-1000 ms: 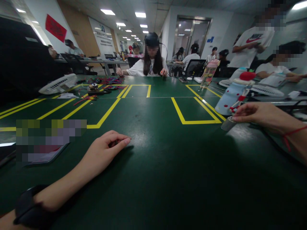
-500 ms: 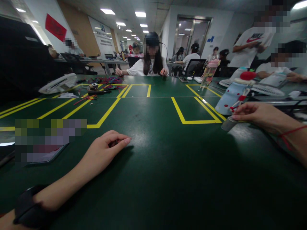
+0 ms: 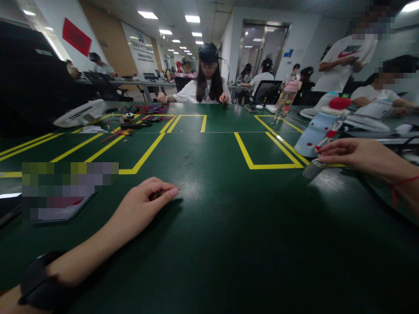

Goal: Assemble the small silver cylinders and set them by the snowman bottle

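My left hand [image 3: 145, 200] rests low over the green table [image 3: 209, 244], thumb and forefinger pressed together. Whatever the fingertips may hold is too small to make out. On the right, my right hand [image 3: 353, 152] pinches the top of a small silver metal cylinder [image 3: 313, 169], which stands tilted at the table's surface. The fingers partly cover its upper end. Just behind those fingers is a light blue bottle [image 3: 310, 137] with red dots, a red top and a red-and-white strap.
A phone-like device [image 3: 70, 211] lies left of my left hand. Farther back are wires [image 3: 153, 109], a white fan [image 3: 80, 114] and a clear bottle with a pink lid [image 3: 286, 102]. Yellow tape marks the table. A person [image 3: 209, 83] sits opposite.
My right hand has shifted very slightly up and right at the cylinder's top. The left hand has stayed in place.
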